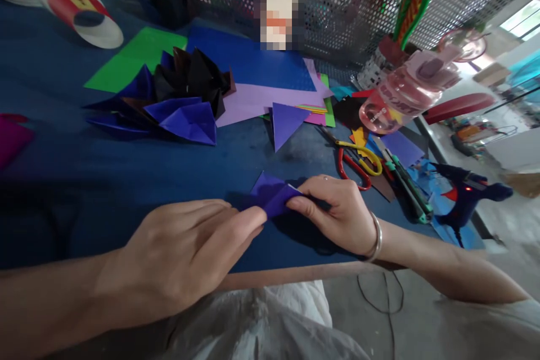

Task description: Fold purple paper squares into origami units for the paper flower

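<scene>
A small folded piece of purple paper (272,194) lies low over the blue table top (84,174), near its front edge. My left hand (189,250) pinches its left end with closed fingertips. My right hand (335,211), with a metal bangle on the wrist, grips its right end, fingers curled over the fold. Behind it lies a purple paper triangle (287,121). Further left sits a cluster of folded blue, purple and black paper pieces (177,98).
Loose sheets in green (135,59), blue and lilac (261,95) lie at the back. To the right are scissors (356,160), a utility knife (407,185), a blue glue gun (466,194) and a tipped pink plastic bottle (405,95). A perforated metal screen (337,5) stands behind.
</scene>
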The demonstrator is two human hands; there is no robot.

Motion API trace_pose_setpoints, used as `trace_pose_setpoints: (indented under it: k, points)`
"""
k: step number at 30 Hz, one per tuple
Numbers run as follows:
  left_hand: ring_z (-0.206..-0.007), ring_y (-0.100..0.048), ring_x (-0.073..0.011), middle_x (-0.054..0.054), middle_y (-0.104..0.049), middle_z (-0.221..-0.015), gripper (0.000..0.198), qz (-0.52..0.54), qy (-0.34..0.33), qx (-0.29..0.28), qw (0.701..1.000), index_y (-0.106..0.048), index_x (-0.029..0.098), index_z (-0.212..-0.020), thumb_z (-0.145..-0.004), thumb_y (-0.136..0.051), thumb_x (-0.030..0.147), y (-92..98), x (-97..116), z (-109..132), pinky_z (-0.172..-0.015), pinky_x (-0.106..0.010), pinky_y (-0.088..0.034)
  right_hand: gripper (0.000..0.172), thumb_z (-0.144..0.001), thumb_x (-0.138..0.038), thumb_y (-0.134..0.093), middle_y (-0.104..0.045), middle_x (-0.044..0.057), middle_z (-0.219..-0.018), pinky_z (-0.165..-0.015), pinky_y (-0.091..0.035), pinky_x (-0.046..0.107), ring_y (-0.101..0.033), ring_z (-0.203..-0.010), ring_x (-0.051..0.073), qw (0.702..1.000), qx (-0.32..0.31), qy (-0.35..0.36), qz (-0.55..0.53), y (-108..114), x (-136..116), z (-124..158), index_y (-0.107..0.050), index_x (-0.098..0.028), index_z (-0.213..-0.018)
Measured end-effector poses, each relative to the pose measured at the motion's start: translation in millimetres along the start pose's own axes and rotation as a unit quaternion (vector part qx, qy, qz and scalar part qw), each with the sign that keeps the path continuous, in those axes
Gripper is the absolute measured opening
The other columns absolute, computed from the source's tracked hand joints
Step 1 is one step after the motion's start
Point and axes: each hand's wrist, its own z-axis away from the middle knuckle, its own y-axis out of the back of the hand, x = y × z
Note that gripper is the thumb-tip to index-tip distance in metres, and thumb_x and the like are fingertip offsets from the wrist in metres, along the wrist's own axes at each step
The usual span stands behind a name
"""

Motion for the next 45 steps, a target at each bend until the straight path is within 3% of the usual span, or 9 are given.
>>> trace_pose_setpoints:
  k: [4,8,13,18,23,30,39,45]
  points:
    - [-0.065,-0.073,-0.0204,-0.002,-0.075,-0.075,0.010,-0.073,-0.016,0.003,0.997,-0.067,0.011,-0.109,-0.104,-0.059,0.010,3.1,0.3,-0.6,-0.060,-0.036,-0.058,0.027,-0.101,-0.043,-0.075,-0.068,-0.005,-0.070,-0.059,-0.044,0.020,-0.061,-0.061,0.008,0.989,-0.035,-0.133,-0.048,-3.3,1.1,-15.5,-0.073,-0.019,-0.089]
    - [-0.072,-0.074,-0.0214,-0.003,-0.078,-0.080,0.015,-0.073,-0.014,0.011,0.997,-0.070,0.012,-0.110,-0.101,-0.058,0.010,3.1,2.8,2.3,-0.071,-0.038,-0.063,0.028,-0.099,-0.044,-0.076,-0.062,-0.007,-0.065,-0.056,-0.037,0.021,-0.053,-0.056,0.007,0.983,-0.060,-0.172,-0.011,-8.4,3.9,-24.8,-0.070,-0.021,-0.085]
    - [-0.073,-0.069,-0.0203,-0.002,-0.074,-0.083,0.022,-0.063,0.011,-0.019,0.998,-0.074,0.010,-0.118,-0.097,-0.070,0.014,0.8,0.6,8.0,-0.062,-0.037,-0.057,0.027,-0.099,-0.038,-0.073,-0.064,-0.006,-0.063,-0.060,-0.038,0.024,-0.054,-0.056,0.009,0.987,-0.062,-0.135,0.063,-11.0,1.5,-20.6,-0.067,-0.021,-0.079]
    - [-0.076,-0.068,-0.0227,-0.004,-0.073,-0.083,0.022,-0.038,0.004,-0.040,0.998,-0.075,0.008,-0.117,-0.098,-0.067,0.013,2.2,-1.2,4.3,-0.064,-0.039,-0.057,0.028,-0.102,-0.038,-0.071,-0.063,-0.005,-0.062,-0.063,-0.040,0.026,-0.055,-0.057,0.011,0.989,-0.038,-0.081,0.119,-13.1,1.0,-16.3,-0.069,-0.021,-0.081]
    - [-0.070,-0.065,-0.0214,-0.002,-0.071,-0.078,0.024,-0.014,0.013,-0.051,0.999,-0.073,0.006,-0.118,-0.098,-0.061,0.008,4.2,-1.6,0.7,-0.063,-0.038,-0.055,0.031,-0.105,-0.041,-0.070,-0.063,-0.005,-0.060,-0.060,-0.040,0.024,-0.054,-0.055,0.010,0.991,-0.024,-0.093,0.099,-13.0,0.7,-16.0,-0.071,-0.020,-0.083]
    - [-0.078,-0.067,-0.0210,-0.003,-0.075,-0.084,0.030,-0.018,0.018,-0.064,0.998,-0.074,0.008,-0.118,-0.101,-0.049,0.005,9.4,-1.0,3.5,-0.072,-0.037,-0.055,0.033,-0.106,-0.043,-0.068,-0.062,-0.006,-0.058,-0.056,-0.040,0.023,-0.056,-0.052,0.010,0.988,-0.035,-0.110,0.101,-12.7,1.6,-19.8,-0.070,-0.021,-0.081]
    - [-0.079,-0.065,-0.0208,-0.005,-0.073,-0.082,0.032,-0.017,0.028,-0.074,0.997,-0.079,0.010,-0.111,-0.102,-0.047,0.006,6.0,-2.9,-1.0,-0.072,-0.036,-0.055,0.029,-0.106,-0.037,-0.066,-0.061,-0.006,-0.058,-0.055,-0.040,0.023,-0.057,-0.050,0.010,0.988,-0.030,-0.098,0.117,-16.1,0.4,-20.5,-0.066,-0.022,-0.080]
    - [-0.077,-0.064,-0.0228,-0.006,-0.072,-0.081,0.027,-0.014,0.019,-0.074,0.997,-0.077,0.005,-0.115,-0.102,-0.052,0.007,5.3,-2.5,-0.8,-0.069,-0.038,-0.055,0.028,-0.104,-0.036,-0.067,-0.062,-0.006,-0.059,-0.054,-0.040,0.023,-0.059,-0.049,0.010,0.986,-0.025,-0.100,0.132,-18.2,2.1,-18.9,-0.062,-0.022,-0.081]
